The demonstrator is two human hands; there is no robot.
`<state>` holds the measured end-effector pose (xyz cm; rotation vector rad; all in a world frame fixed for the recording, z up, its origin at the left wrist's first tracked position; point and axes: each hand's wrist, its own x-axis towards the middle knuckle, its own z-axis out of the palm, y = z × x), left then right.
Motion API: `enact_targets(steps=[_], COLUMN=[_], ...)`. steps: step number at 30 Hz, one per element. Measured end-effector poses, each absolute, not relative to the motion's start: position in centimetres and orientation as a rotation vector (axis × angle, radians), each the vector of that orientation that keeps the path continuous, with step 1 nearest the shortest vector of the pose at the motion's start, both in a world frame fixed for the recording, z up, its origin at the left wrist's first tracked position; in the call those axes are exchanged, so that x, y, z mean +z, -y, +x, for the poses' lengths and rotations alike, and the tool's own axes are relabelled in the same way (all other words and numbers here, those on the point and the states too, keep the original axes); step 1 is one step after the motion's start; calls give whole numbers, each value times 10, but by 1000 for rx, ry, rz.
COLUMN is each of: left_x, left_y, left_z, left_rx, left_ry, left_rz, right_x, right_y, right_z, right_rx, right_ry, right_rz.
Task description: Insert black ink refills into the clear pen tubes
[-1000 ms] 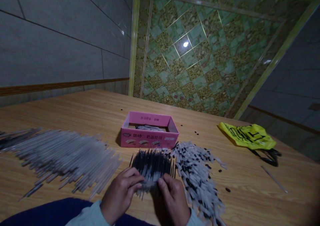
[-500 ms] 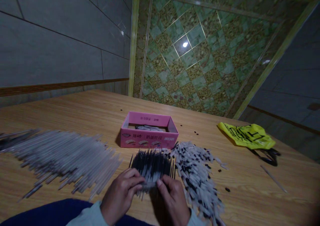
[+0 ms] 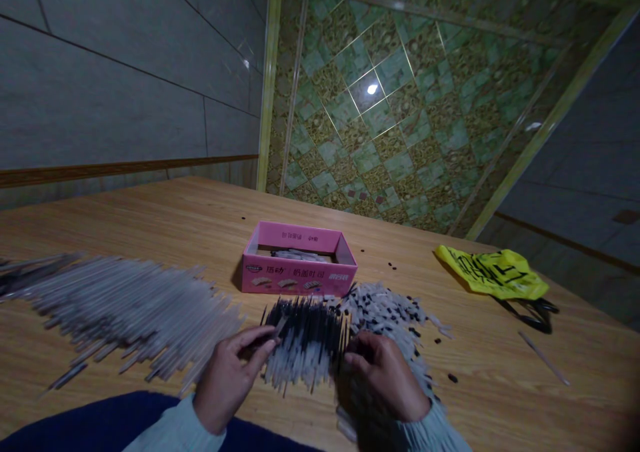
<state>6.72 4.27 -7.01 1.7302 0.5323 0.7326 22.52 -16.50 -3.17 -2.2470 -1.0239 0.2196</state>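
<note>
My left hand (image 3: 237,372) is closed in a pinch on a short, thin greyish piece (image 3: 281,325), perhaps a pen part, tilted over the left edge of a row of thin black rods with pale translucent ends (image 3: 305,342). At the row's right edge my right hand (image 3: 387,375) is closed with its fingers curled; what they hold, if anything, is hidden. Beyond the row stands an open pink box (image 3: 295,280) with greyish pieces inside. A heap of small translucent and black pieces (image 3: 385,312) lies behind and partly under my right hand.
Many clear thin tubes (image 3: 135,312) are spread on the wooden table (image 3: 150,215) at the left. On the right lie a yellow plastic bag (image 3: 493,272), a black strap (image 3: 530,319) and a single thin rod (image 3: 544,357). Small black bits dot the table. Tiled walls surround it.
My hands have moved apart from their meeting over the row's near end. The left went slightly up and left with the thin piece; the right moved right, to the edge of the heap.
</note>
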Motion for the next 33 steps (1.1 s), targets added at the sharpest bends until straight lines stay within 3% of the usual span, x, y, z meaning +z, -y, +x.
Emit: enact_targets(steps=[11, 19, 25, 33], left_x=[-68, -66, -63, -64], left_y=[-47, -46, -44, -44], left_z=[68, 68, 68, 67], left_rx=[594, 572, 551, 561], left_ry=[-562, -588, -612, -617], left_rz=[1253, 1222, 1196, 1110], right_x=[-22, -35, -40, -45], right_y=[168, 164, 162, 157], right_z=[204, 207, 207, 203], right_rx=[369, 56, 8, 187], right_ry=[1338, 1157, 1149, 1442], right_rz=[-2766, -2914, -2864, -2565])
